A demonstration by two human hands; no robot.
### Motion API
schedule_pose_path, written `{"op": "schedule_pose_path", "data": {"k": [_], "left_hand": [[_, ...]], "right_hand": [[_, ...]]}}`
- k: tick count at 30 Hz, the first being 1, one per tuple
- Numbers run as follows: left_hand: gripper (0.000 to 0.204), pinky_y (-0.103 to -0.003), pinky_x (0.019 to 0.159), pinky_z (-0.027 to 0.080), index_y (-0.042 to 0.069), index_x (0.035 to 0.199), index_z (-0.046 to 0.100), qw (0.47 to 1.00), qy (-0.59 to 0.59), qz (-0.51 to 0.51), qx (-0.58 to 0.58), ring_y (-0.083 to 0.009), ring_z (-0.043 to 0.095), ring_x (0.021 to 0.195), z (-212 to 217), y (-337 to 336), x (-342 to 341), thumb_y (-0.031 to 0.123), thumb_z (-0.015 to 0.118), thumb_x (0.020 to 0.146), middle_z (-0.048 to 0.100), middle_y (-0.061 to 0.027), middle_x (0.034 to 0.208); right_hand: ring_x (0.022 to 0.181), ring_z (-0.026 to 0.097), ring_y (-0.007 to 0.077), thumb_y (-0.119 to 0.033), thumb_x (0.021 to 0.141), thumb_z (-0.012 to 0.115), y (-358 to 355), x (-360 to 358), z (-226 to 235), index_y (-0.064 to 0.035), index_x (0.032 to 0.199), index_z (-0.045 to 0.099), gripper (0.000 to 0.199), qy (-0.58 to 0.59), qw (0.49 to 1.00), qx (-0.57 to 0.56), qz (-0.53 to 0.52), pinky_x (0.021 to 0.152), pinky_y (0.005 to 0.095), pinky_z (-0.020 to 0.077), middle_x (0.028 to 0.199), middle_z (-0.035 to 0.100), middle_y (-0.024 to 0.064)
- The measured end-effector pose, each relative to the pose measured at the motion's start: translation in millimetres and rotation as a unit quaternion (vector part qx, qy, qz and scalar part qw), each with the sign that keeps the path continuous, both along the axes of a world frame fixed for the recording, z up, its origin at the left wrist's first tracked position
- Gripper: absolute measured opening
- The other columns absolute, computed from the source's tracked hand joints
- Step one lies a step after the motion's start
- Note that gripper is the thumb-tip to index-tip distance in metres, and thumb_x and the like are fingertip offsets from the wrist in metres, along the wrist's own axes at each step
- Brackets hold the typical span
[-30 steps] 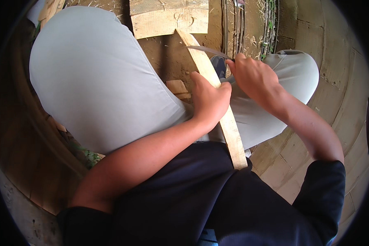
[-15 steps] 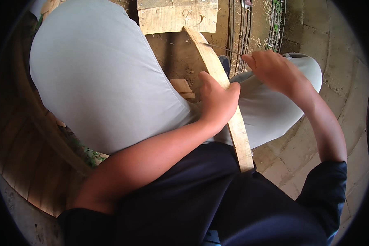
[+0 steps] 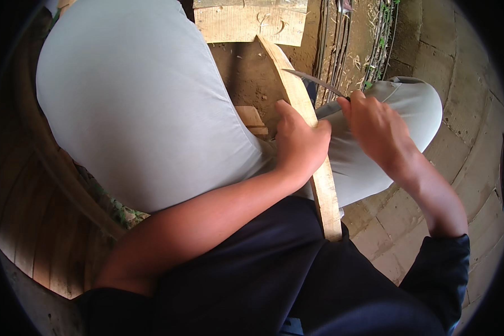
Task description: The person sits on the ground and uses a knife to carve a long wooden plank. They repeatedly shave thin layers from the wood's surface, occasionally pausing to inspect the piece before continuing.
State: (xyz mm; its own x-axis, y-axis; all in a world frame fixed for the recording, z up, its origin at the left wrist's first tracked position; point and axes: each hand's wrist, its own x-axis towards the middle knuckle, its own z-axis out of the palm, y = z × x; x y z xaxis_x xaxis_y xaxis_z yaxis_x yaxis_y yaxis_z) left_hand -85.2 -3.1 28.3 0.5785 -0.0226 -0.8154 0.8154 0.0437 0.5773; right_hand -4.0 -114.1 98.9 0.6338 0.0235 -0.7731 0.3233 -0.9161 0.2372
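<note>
Pale wood: a long, flat strip (image 3: 311, 140) runs from the person's lap up and away toward a wooden block (image 3: 246, 22) at the top of the view. Its near end rests against the dark shirt at the waist; its far end reaches the block's lower edge.

Left hand (image 3: 299, 143) wraps around the strip near its middle, fingers curled shut over the wood, thumb pointing up along its left edge. Firm grasp, knuckles toward the camera.

Right hand (image 3: 375, 126) sits just to the right of the strip, closed around the handle of a knife (image 3: 313, 81). Handle is hidden inside the fist. The thin grey blade sticks out to the upper left, and its tip lies at the right edge of the strip, above the left hand. Whether the edge touches the wood cannot be told.

Both hands lie between the person's knees, which are clad in light grey trousers (image 3: 134, 106). Left knee fills the upper left of the view; right knee sits beyond the right hand.

Ground beneath the strip is bare packed earth (image 3: 246, 78) with a small wood offcut (image 3: 252, 119) just left of the left hand. Shavings and thin sticks (image 3: 364, 39) lie scattered at upper right. Stone paving (image 3: 465, 145) is to the right. Curved wooden slats (image 3: 33, 224) sit at lower left.
</note>
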Motion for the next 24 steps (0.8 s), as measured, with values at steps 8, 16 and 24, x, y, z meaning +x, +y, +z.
{"op": "schedule_pose_path", "data": {"k": [8,16,24], "left_hand": [[0.041,-0.050,0.077,0.051,-0.007,0.104,0.033,0.999,0.011,-0.006,-0.036,-0.0470,0.065,0.085,3,4,4,0.012,0.062,0.081,0.060,-0.0338,0.090],[0.041,-0.051,0.077,0.050,-0.007,0.103,0.033,0.999,-0.008,0.030,-0.033,-0.0479,0.065,0.084,0,1,2,0.011,0.062,0.081,0.060,-0.0356,0.090],[0.042,-0.052,0.079,0.051,-0.007,0.105,0.033,1.000,-0.016,0.013,0.006,-0.0482,0.064,0.087,-5,-5,-3,0.012,0.062,0.081,0.060,-0.0343,0.094]], "right_hand": [[0.074,0.073,0.0319,-0.029,0.105,0.044,-15,21,-84,-0.0048,0.087,0.068,0.038,-0.049,0.965,0.128,0.223,0.063,0.0386,0.0609,0.079,0.072,0.0143],[0.070,0.072,0.0321,-0.033,0.105,0.044,-11,33,-32,-0.0038,0.079,0.067,0.045,-0.020,0.972,0.148,0.179,0.058,0.0402,0.0586,0.069,0.068,0.0159],[0.072,0.074,0.0306,-0.035,0.105,0.043,2,10,-52,-0.0019,0.084,0.066,0.046,-0.026,0.997,0.049,0.062,0.059,0.0371,0.0600,0.077,0.072,0.0156]]}}
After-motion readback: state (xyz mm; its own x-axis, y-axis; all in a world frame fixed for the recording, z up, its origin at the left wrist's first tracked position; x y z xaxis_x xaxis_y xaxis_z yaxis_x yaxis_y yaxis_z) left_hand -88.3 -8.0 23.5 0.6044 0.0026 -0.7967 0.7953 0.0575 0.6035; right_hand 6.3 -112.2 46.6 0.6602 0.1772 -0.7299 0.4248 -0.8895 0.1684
